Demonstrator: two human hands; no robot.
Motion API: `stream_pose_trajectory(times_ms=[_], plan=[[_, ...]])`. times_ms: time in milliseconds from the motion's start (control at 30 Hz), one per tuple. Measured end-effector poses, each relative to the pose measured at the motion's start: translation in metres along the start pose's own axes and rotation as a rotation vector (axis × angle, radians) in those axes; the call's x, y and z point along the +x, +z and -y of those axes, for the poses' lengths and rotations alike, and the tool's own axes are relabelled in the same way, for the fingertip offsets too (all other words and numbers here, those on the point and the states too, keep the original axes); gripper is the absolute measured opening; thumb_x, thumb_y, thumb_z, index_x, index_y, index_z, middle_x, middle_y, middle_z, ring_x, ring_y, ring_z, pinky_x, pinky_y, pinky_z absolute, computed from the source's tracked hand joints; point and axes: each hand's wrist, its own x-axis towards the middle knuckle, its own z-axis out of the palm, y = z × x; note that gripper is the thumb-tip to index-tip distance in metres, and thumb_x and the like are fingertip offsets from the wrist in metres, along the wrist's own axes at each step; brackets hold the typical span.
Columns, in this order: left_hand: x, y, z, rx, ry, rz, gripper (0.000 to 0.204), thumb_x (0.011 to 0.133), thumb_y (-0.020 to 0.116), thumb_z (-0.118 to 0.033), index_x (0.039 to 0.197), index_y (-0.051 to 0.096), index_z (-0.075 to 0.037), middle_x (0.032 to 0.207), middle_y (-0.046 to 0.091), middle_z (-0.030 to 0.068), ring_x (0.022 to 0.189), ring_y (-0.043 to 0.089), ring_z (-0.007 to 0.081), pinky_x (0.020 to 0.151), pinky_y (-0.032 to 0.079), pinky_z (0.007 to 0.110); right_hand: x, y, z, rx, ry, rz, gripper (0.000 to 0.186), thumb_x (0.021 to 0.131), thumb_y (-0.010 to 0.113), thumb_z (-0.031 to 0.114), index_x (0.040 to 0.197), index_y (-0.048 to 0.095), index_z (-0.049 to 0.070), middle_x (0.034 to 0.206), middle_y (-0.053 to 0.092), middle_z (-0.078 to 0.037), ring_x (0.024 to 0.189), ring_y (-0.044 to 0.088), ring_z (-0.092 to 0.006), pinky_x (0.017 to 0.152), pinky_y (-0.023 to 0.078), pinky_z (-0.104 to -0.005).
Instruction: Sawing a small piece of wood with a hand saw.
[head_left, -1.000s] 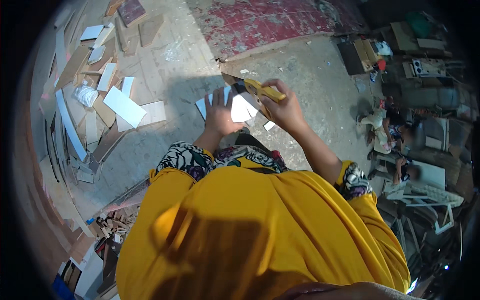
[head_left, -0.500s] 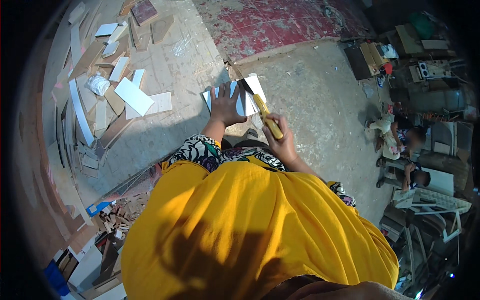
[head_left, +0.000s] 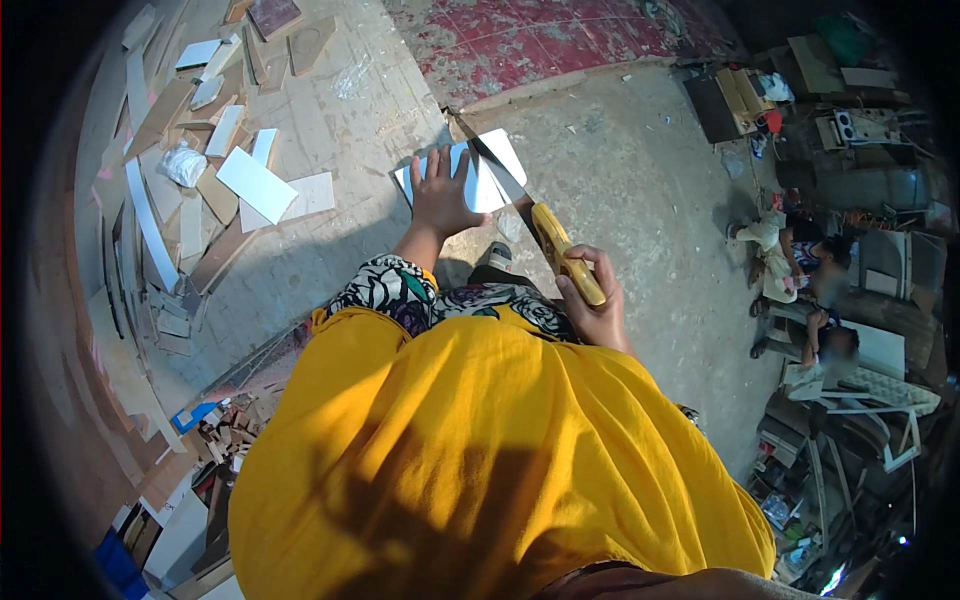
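Observation:
A white board (head_left: pixel 503 153) lies at the right edge of the wooden worktable (head_left: pixel 290 265), its right end jutting past that edge. Fingers spread, my left hand (head_left: pixel 444 196) presses flat on the board's left part. My right hand (head_left: pixel 597 295) is wrapped round the yellow handle of a handsaw (head_left: pixel 560 243). The saw's blade slants up and left from the handle across the board, just right of my left hand. How deep the blade sits in the board cannot be made out.
Several white and brown offcuts (head_left: pixel 258 186) are heaped on the table's left side, with a clear plastic bundle (head_left: pixel 187 165) among them. Wood scraps (head_left: pixel 228 428) fill the lower left. Two people (head_left: pixel 815 270) sit at the right near stacked boards and furniture parts.
My right hand has drawn the handsaw back toward me and slightly right, so more blade shows below the board. My left hand stays pressed on the board.

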Motion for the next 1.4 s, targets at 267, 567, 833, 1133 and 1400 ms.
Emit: stream_pose_trajectory(times_ms=[267, 567, 833, 1133, 1400], plan=[[-0.008, -0.001, 0.006, -0.024, 0.083, 0.004, 0.106, 0.049, 0.078, -0.056, 0.137, 0.042, -0.01, 0.138, 0.04, 0.0212, 0.133, 0.032, 0.0369, 0.108, 0.018, 0.056, 0.044, -0.018, 0.063, -0.148, 0.034, 0.162, 0.029, 0.084, 0.064, 0.004, 0.111, 0.052, 0.007, 0.093, 0.063, -0.009, 0.081, 0.06, -0.0154, 0.075, 0.047, -0.0283], [0.002, -0.005, -0.006, -0.082, 0.035, -0.013, 0.111, 0.047, 0.079, -0.055, 0.138, 0.041, -0.006, 0.136, 0.04, 0.0241, 0.131, 0.032, 0.0388, 0.105, 0.017, 0.061, 0.122, 0.055, 0.036, -0.179, -0.1, 0.2, 0.03, 0.081, 0.068, 0.01, 0.108, 0.056, 0.008, 0.092, 0.065, -0.016, 0.085, 0.065, -0.0274, 0.075, 0.049, -0.0341], [0.0, -0.006, -0.003, -0.007, 0.035, 0.038, 0.11, 0.042, 0.082, -0.059, 0.137, 0.045, -0.014, 0.14, 0.038, 0.0176, 0.133, 0.031, 0.0345, 0.106, 0.019, 0.058, 0.088, 0.033, 0.015, -0.095, -0.157, 0.175, 0.027, 0.084, 0.065, 0.007, 0.11, 0.055, 0.006, 0.094, 0.063, -0.012, 0.084, 0.061, -0.0182, 0.075, 0.047, -0.0294], [0.004, -0.006, -0.009, -0.05, -0.067, 0.131, 0.103, 0.05, 0.075, -0.055, 0.139, 0.042, -0.014, 0.145, 0.032, 0.0179, 0.137, 0.026, 0.0334, 0.112, 0.009, 0.055, 0.046, 0.034, -0.059, -0.011, -0.159, 0.124, 0.027, 0.085, 0.065, 0.001, 0.109, 0.054, 0.008, 0.096, 0.06, -0.006, 0.085, 0.057, -0.013, 0.077, 0.045, -0.0252], [0.008, -0.006, -0.004, -0.054, -0.038, 0.001, 0.107, 0.044, 0.08, -0.053, 0.138, 0.044, -0.014, 0.138, 0.039, 0.0186, 0.132, 0.031, 0.0349, 0.108, 0.017, 0.055, 0.024, -0.001, 0.005, -0.079, -0.049, 0.083, 0.026, 0.085, 0.064, 0.003, 0.109, 0.055, 0.007, 0.098, 0.06, -0.005, 0.09, 0.055, -0.0108, 0.081, 0.043, -0.0249]])
